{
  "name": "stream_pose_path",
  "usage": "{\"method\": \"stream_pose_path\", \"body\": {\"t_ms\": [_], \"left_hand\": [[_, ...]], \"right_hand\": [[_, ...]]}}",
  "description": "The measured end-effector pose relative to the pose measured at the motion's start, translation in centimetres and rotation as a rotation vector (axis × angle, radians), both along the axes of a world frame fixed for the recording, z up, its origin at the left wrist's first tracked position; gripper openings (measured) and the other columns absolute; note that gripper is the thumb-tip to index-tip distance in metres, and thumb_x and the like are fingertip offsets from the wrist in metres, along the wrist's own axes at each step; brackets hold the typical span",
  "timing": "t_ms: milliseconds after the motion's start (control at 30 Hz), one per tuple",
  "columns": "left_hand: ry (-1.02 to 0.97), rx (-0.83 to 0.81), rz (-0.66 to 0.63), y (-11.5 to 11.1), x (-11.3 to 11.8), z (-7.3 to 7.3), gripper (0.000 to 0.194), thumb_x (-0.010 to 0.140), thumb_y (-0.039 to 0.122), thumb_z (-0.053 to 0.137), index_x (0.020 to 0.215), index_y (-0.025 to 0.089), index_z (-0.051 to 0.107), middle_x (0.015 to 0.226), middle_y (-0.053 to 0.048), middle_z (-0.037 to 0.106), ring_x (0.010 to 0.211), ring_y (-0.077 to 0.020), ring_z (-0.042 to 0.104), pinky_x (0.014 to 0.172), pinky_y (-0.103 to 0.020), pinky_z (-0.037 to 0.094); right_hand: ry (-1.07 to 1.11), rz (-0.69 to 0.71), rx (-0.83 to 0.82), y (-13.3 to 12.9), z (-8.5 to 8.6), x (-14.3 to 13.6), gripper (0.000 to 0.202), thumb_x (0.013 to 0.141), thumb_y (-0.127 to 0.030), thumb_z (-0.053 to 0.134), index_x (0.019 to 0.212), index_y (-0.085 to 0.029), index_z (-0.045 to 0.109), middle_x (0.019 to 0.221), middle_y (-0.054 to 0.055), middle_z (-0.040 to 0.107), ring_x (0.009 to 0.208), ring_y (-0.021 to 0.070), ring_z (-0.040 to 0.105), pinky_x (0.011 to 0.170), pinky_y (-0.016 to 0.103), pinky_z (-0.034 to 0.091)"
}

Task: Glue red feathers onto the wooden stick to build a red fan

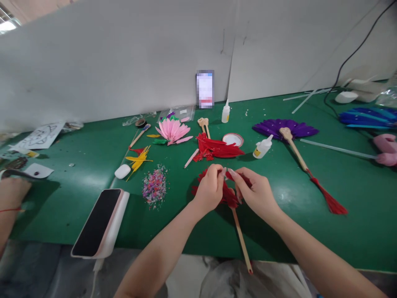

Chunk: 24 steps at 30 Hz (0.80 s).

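Note:
My left hand (211, 188) and my right hand (254, 189) meet above a red feather fan (231, 198) on the table. The fingertips of both are pinched together around a small red feather (229, 175), though its exact outline is partly hidden. The fan's wooden handle (241, 238) points toward me and reaches the table's front edge. Just beyond my hands lies a pile of red feathers (217, 148), beside a round white dish (233, 139) with a red rim. A glue bottle (262, 147) leans to the right of them.
A purple feather fan (287, 129) with a red tassel lies right. Pink feathers (174, 130), yellow feathers (139, 161) and colourful confetti (155, 186) are left. A phone on a white block (99, 223) overhangs the front edge. Another person's hand (14, 192) is far left; a pink glue gun (386, 151) far right.

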<state>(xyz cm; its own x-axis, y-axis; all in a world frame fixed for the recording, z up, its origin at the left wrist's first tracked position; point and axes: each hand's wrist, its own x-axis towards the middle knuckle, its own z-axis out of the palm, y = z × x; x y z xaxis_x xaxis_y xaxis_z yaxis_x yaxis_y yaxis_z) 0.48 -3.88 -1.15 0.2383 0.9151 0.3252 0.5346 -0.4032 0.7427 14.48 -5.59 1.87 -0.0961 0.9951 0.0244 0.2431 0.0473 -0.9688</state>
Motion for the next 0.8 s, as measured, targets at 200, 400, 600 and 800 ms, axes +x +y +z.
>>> {"method": "stream_pose_path", "body": {"t_ms": [200,400,600,800], "left_hand": [[0.045,0.021,0.017,-0.1,0.06,0.14,0.02,0.092,0.025,0.024,0.093,0.016,0.042,0.084,-0.006,0.053,0.075,-0.0144,0.051,0.068,-0.028,0.041],[-0.028,-0.049,0.043,-0.17,0.26,0.25,0.023,0.093,0.027,0.024,0.09,0.017,0.044,0.075,-0.003,0.052,0.066,-0.0117,0.05,0.064,-0.025,0.04],[-0.097,-0.112,0.03,-0.43,0.15,0.5,0.023,0.093,0.029,0.024,0.095,0.018,0.045,0.067,0.001,0.049,0.056,-0.0092,0.046,0.057,-0.022,0.039],[-0.043,0.127,0.03,-0.29,-0.02,0.98,0.011,0.088,0.025,0.042,0.09,0.017,0.049,0.088,-0.004,0.05,0.074,-0.01,0.051,0.065,-0.021,0.043]], "right_hand": [[-0.048,0.001,0.024,-0.1,-0.12,0.06,0.026,0.086,-0.041,0.045,0.073,-0.02,0.053,0.041,-0.005,0.047,0.035,0.0114,0.046,0.04,0.023,0.038],[-0.091,-0.051,0.077,-0.18,-0.1,-0.12,0.027,0.086,-0.04,0.044,0.071,-0.02,0.052,0.04,-0.005,0.046,0.034,0.0106,0.046,0.04,0.022,0.038],[-0.109,-0.099,0.087,-0.03,0.06,-0.02,0.029,0.086,-0.042,0.045,0.069,-0.019,0.052,0.04,-0.005,0.045,0.033,0.0094,0.045,0.039,0.021,0.036],[-0.06,-0.099,0.052,0.19,0.02,0.04,0.032,0.084,-0.046,0.047,0.068,-0.019,0.053,0.038,-0.006,0.045,0.032,0.0096,0.044,0.036,0.02,0.036]]}}
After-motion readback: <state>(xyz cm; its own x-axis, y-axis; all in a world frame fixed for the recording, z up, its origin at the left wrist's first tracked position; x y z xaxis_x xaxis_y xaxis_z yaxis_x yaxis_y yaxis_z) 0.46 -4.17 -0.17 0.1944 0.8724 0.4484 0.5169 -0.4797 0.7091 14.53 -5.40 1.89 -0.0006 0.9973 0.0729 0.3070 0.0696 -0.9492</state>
